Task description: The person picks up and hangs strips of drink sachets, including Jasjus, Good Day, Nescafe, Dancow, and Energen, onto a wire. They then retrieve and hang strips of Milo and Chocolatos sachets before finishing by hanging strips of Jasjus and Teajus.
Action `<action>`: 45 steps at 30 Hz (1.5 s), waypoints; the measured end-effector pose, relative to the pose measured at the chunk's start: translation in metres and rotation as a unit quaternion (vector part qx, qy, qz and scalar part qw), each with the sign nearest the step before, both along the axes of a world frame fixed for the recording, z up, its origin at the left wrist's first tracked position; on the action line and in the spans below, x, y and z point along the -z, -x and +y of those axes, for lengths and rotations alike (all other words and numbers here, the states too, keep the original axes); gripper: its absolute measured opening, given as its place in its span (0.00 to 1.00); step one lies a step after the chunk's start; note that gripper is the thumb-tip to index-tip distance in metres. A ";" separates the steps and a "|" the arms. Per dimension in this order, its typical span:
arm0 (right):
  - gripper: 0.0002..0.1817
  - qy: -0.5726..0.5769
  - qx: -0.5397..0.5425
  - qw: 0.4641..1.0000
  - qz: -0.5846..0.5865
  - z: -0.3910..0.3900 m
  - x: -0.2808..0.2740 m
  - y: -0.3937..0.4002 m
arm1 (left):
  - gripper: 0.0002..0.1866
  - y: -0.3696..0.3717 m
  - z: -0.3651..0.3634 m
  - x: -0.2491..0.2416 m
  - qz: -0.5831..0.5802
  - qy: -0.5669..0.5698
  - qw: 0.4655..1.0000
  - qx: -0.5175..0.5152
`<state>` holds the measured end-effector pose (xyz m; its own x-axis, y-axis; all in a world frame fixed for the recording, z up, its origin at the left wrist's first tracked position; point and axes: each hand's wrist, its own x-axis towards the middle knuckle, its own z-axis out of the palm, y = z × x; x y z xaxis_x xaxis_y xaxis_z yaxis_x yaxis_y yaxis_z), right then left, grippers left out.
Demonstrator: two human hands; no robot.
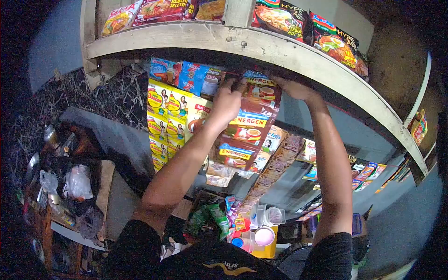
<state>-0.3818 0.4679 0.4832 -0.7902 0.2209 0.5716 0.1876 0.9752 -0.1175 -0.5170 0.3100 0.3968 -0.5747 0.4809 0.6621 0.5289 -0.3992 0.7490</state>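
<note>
Both of my arms reach up to a hanging strip of brown Energen sachets [248, 120] below a wooden shelf edge. My left hand [227, 103] is at the strip's upper left edge, its fingers closed near the top sachet. At the upper right corner of the same strip is my right hand [297, 89], its fingertips partly hidden behind the sachet and in the shelf's shadow. Left of the strip hang yellow Dancow sachets [168, 105] and blue Nescafe sachets [192, 77]. A long narrow strip of brown packets [273, 170] hangs just right of the Energen strip.
The curved-looking wooden shelf edge [224, 35] crosses overhead, with noodle packs [333, 42] on it. More sachets [368, 175] hang at the right. Plastic containers [264, 236] stand below. Plastic bags [78, 182] lie at the lower left.
</note>
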 end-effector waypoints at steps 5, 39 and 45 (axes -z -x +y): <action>0.29 -0.043 0.012 0.999 0.002 -0.003 -0.006 0.002 | 0.27 -0.008 -0.016 -0.021 0.023 0.024 0.997 -0.069; 0.28 -0.202 0.123 0.972 0.003 0.048 0.006 0.009 | 0.21 0.023 -0.030 -0.013 0.359 0.379 0.853 -0.007; 0.24 -0.113 0.067 0.991 0.039 0.002 0.012 -0.005 | 0.17 0.031 -0.057 -0.034 0.376 0.293 0.876 -0.073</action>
